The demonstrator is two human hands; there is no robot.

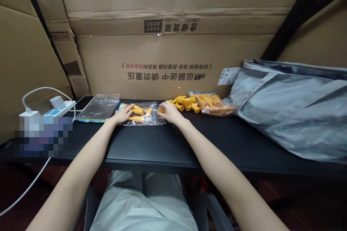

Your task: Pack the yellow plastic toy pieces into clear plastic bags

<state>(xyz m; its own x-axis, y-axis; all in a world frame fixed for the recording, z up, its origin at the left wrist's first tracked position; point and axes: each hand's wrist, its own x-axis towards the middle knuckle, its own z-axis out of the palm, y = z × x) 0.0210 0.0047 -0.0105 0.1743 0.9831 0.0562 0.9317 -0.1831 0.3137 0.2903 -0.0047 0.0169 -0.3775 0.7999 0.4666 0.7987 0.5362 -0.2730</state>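
Note:
A clear plastic bag [148, 120] with a colourful printed edge lies flat on the black table, with several yellow horn-shaped plastic pieces [138, 111] in it. My left hand [124, 113] rests on the bag's left end, its fingers stretched over the film. At the bag's right end, my right hand [171, 112] has its fingers curled round a yellow plastic piece [161, 110]. Just beyond it lies a pile of similar loose yellow pieces [187, 103]. Next to the pile is a fuller clear bag of yellow pieces [213, 104].
An empty clear bag [99, 108] lies at the left, beside a phone [84, 103] and a white power strip [61, 110] with chargers and a cable. A grey fabric bag [292, 112] stands at the right. Cardboard [168, 50] walls the table's back.

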